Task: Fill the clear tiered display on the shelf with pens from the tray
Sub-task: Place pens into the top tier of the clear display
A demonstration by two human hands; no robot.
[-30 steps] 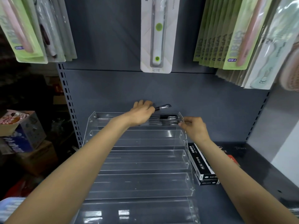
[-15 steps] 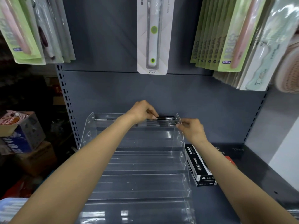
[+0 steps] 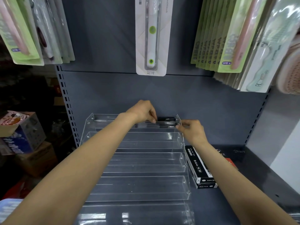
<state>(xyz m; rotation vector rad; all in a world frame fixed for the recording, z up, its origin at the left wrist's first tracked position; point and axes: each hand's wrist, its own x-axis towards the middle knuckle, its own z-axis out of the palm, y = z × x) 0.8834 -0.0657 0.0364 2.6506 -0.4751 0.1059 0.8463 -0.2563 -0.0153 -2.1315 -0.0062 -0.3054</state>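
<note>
Several black pens (image 3: 165,121) lie lengthwise in the top tier of the clear tiered display (image 3: 138,164), at its right end. The left hand (image 3: 142,111) pinches their left ends with curled fingers; the right hand (image 3: 192,131) pinches the display's right wall. Pens look light, stiff and likely slick, best gripped mid-barrel. Lower tiers stand bare; a boxed pen pack (image 3: 199,166) crowds the display's right side.
</note>
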